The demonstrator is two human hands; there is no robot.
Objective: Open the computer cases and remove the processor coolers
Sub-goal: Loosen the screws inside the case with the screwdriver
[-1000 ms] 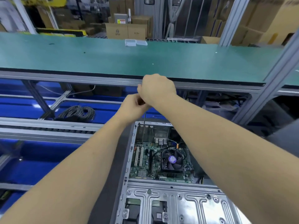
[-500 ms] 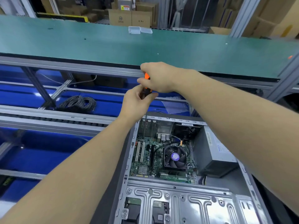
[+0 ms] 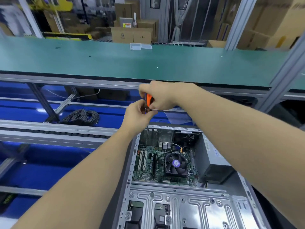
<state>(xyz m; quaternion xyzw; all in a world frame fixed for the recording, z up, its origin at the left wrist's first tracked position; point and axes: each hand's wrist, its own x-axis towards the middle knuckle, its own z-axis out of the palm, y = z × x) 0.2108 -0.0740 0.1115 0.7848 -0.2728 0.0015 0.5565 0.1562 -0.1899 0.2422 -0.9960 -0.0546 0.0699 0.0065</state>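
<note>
Head view showed the computer case (image 3: 184,192) lying open at the near edge of the line, its processor cooler (image 3: 176,164) seated on the motherboard (image 3: 148,164) beside the power supply (image 3: 209,156). Above the case's far wall, my right hand (image 3: 162,95) was curled around the orange handle of a screwdriver (image 3: 148,99), and my left hand (image 3: 137,114) pinched the tool lower down, fingers (image 3: 143,103) closed on its dark collar. The thin shaft was barely visible below them.

I judged the risk to be a slip: held this high, the tip could drop onto the board or the fan blades, or miss a cooler screw and strip it.

Beyond the hands ran a green desk (image 3: 99,63) with a small clear box (image 3: 135,46) at its far edge, a coil of cable (image 3: 81,116) on the blue shelf below, and cardboard boxes (image 3: 132,35) stacked behind.
</note>
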